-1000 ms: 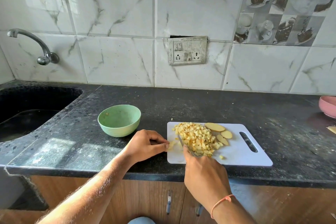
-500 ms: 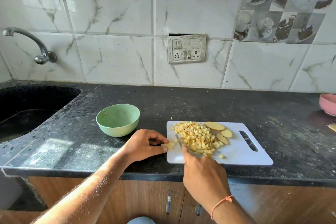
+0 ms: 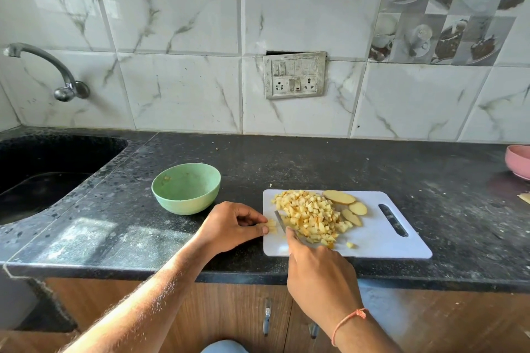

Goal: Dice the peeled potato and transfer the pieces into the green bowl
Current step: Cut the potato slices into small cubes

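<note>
- Potato, diced: a heap of small yellow cubes (image 3: 308, 216) lies on the white cutting board (image 3: 384, 241), filling its left half. I judge most of the dicing done.
- Potato, still to cut: three flat slices (image 3: 339, 197) rest at the heap's far right edge, touching it. A small piece (image 3: 272, 227) sits at the board's left edge under my left hand.
- Stray cube (image 3: 350, 244): one, just beside the heap on its near side.
- Left hand (image 3: 231, 226): thumb and forefinger pinch the small piece at the board's left edge; the other fingers are curled.
- Right hand (image 3: 318, 275): fingers wrapped round the handle of a knife (image 3: 280, 221), forefinger along its back; the blade lies between the small piece and the heap.
- Green bowl (image 3: 186, 188): on the table left of the board, close but not touching. It holds only a scrap or two of potato near its far left wall, so I judge the transfer hardly begun.
- Left to do, by my reckoning: finish the small piece, cut the three slices, then move the whole heap into the bowl.
- Table (image 3: 315, 163): black speckled stone, dusty pale smears at the near left; wooden cupboard doors below.
- Sink (image 3: 43, 169): dark, sunk in at far left, with a curved metal tap (image 3: 46, 66) on the wall above.
- Wall: white marbled tiles, a switch-and-socket plate (image 3: 294, 74), a picture tile of cups and cakes at upper right.
- Pink dish (image 3: 519, 160): at the right edge, cut off by the frame.
</note>
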A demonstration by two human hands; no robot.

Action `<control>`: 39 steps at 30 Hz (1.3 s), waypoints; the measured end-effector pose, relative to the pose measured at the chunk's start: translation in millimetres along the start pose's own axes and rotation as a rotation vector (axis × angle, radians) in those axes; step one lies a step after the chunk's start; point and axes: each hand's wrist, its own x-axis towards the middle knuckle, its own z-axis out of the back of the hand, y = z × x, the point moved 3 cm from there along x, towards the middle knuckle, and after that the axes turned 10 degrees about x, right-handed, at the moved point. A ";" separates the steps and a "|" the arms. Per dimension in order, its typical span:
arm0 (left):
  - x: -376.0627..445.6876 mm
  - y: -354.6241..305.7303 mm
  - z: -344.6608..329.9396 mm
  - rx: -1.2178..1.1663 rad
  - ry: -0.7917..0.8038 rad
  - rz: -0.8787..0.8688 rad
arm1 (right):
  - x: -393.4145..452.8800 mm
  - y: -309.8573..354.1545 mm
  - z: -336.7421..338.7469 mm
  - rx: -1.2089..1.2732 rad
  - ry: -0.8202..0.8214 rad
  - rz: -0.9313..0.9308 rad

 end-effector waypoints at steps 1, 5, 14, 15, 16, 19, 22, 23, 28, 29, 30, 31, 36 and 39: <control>0.2 -1.1 -0.1 0.001 0.000 0.005 | -0.6 2.0 0.4 0.002 -0.008 0.010; -0.1 -2.7 -1.0 -0.001 -0.012 0.010 | -0.8 13.2 0.9 -0.004 -0.001 0.037; 0.2 -5.0 -0.5 -0.024 -0.018 0.018 | 14.6 28.5 -8.3 -0.128 0.102 0.029; 0.3 -5.2 -0.5 -0.021 -0.016 0.021 | 17.7 28.8 -9.4 -0.130 0.113 0.031; 1.0 -4.7 -0.7 -0.017 -0.015 0.030 | 19.6 28.8 -10.0 -0.129 0.122 0.037; 2.3 -2.5 -1.7 -0.023 -0.002 0.078 | 17.9 26.8 -8.0 -0.116 0.144 0.057; 2.6 -1.5 -2.7 -0.038 -0.005 0.095 | 2.9 25.1 -2.5 -0.113 0.166 0.069; 1.9 -1.7 -2.8 -0.037 -0.009 0.093 | -3.2 24.4 -0.6 -0.112 0.183 0.069; -0.2 -3.4 -3.0 -0.015 -0.026 0.099 | -18.7 14.9 9.5 -0.115 0.227 0.034; -0.9 -3.9 -3.2 -0.019 -0.028 0.095 | -18.6 12.8 10.5 -0.118 0.217 0.027; -1.8 -4.4 -3.4 -0.021 -0.032 0.091 | -18.7 11.0 11.3 -0.118 0.205 0.021; -2.6 -4.8 -3.4 -0.021 -0.035 0.088 | -18.8 9.8 11.3 -0.118 0.195 0.014; -4.5 -7.2 -3.0 -0.013 -0.032 0.085 | -14.7 5.5 10.0 -0.153 0.156 -0.001; -5.3 -8.1 -1.9 -0.011 -0.044 0.071 | -11.3 4.1 9.4 -0.143 0.138 -0.008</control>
